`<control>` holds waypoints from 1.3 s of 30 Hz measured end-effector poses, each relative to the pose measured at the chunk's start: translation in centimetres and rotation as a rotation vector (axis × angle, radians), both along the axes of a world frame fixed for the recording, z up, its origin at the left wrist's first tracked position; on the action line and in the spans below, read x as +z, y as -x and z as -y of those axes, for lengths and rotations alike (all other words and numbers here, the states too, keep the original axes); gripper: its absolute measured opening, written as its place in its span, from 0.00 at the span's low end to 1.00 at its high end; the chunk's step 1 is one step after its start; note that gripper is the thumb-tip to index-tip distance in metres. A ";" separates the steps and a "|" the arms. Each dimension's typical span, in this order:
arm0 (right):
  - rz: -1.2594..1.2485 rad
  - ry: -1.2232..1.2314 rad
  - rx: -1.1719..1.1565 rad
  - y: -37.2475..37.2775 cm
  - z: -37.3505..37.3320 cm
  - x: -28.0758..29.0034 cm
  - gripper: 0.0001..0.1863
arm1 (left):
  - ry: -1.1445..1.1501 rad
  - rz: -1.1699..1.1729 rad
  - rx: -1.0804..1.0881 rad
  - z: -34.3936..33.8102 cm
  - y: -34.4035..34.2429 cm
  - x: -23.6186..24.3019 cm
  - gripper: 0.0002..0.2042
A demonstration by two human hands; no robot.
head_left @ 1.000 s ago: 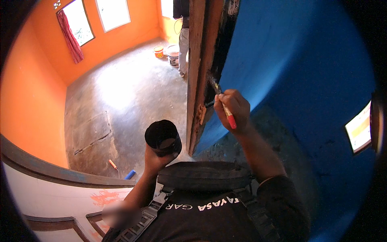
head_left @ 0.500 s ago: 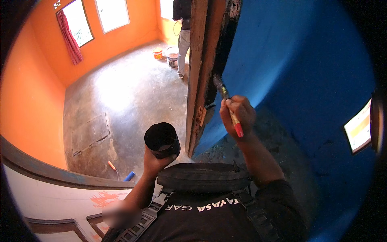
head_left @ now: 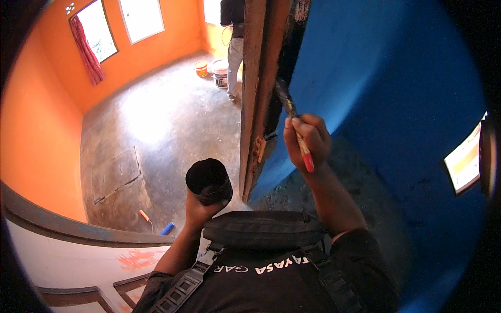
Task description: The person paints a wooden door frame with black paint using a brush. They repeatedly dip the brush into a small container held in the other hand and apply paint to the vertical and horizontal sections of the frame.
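Observation:
My right hand (head_left: pixel 309 140) is closed round the handle of a paintbrush (head_left: pixel 292 112), a worn light handle with a red end. Its dark bristles touch the black-painted edge of a wooden door frame (head_left: pixel 257 78), beside the blue wall. Black paint covers the upper part of that edge, while bare brown wood shows on the side toward the orange room. In front of my chest, my left hand (head_left: pixel 204 211) grips a black cylindrical container (head_left: pixel 210 182) from below. The container's mouth is turned up, and its dark inside hides what it holds.
Beyond the frame, a person (head_left: pixel 235 52) stands by two paint buckets (head_left: pixel 220 73) near the orange wall (head_left: pixel 151 57). A paint roller (head_left: pixel 167 228) lies on the concrete floor (head_left: pixel 172 130). A white panelled door (head_left: pixel 83 261) is at lower left; the blue wall (head_left: pixel 339 68) rises at right.
My right hand and the brush have moved slightly upward along the frame's edge. The left hand keeps the container in nearly the same place. The view has shifted a little.

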State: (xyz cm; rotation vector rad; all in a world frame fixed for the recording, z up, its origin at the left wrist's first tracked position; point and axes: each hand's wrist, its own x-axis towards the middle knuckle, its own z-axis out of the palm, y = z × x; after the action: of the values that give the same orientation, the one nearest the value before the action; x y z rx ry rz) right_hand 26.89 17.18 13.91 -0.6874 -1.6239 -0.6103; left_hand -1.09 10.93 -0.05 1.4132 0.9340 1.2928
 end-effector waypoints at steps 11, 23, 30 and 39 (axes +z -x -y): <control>-0.080 0.104 0.045 -1.3 -0.8 2.8 0.11 | 0.052 0.105 -0.009 0.1 0.6 0.4 0.41; -0.042 -0.425 0.069 -2.0 -5.3 16.9 0.09 | 0.013 0.065 0.031 0.5 -0.4 0.3 0.44; -0.064 -0.163 0.039 -1.8 -4.6 9.2 0.10 | -0.005 0.065 -0.003 0.3 -0.2 0.4 0.44; -0.054 0.088 0.163 -2.3 -1.1 9.7 0.08 | 0.011 0.209 0.034 0.9 -0.8 0.8 0.42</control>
State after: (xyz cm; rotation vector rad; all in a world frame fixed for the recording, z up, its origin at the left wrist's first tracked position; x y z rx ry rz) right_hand 29.16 18.30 23.59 -0.6231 -1.6449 -0.4016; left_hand -0.28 10.02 0.74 1.2316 0.8251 1.4279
